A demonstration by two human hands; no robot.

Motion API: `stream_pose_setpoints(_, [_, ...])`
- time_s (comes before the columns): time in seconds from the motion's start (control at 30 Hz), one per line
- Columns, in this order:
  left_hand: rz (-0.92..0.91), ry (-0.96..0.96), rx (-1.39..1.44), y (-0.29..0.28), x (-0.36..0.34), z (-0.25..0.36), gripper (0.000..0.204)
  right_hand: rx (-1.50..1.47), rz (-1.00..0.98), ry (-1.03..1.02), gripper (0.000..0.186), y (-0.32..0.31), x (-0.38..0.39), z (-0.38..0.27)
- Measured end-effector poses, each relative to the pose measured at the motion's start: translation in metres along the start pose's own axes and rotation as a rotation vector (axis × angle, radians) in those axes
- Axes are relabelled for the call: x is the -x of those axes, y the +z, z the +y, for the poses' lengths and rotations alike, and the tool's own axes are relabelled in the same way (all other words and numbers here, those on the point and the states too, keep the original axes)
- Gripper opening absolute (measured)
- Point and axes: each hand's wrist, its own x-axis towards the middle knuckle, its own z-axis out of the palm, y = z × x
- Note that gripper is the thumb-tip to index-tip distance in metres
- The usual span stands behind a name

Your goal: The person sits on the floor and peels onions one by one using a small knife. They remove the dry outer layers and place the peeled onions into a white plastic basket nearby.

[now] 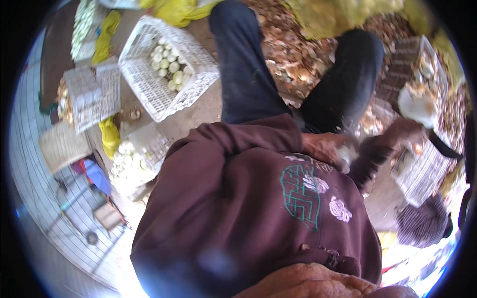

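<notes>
My left hand [323, 147] is in front of my body, its fingers curled round a pale, round onion [346, 153] that is smeared by motion. Off to the right, my right hand [405, 132] is blurred, so its fingers do not show clearly. It is close to a white, rounded thing [418, 106] that I cannot name. A dark, curved strip [443, 145] lies just beyond the right hand; whether the hand touches it is unclear. Brown onion skins [298, 54] cover the floor between and beyond my knees.
A white plastic crate [141, 74] with peeled onions [169, 64] stands ahead on the left. More crates [107, 94] and a pile of pale onions [130, 166] are further left. Another crate [422, 174] is at the right, near a person in a striped cap [422, 221]. Yellow mesh sacks [343, 15] lie ahead.
</notes>
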Motion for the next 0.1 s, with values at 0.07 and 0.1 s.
stream_pose_setpoints(0.07, [0.001,-0.126,0.171,-0.002,-0.007,-0.019,0.049,-0.088,0.006,0.042,0.054,0.014,-0.046,0.015])
stream_pose_setpoints(0.1, [0.031,-0.119,0.322,-0.003,-0.005,-0.026,0.04,-0.116,0.041,0.041,0.054,0.01,-0.059,0.002])
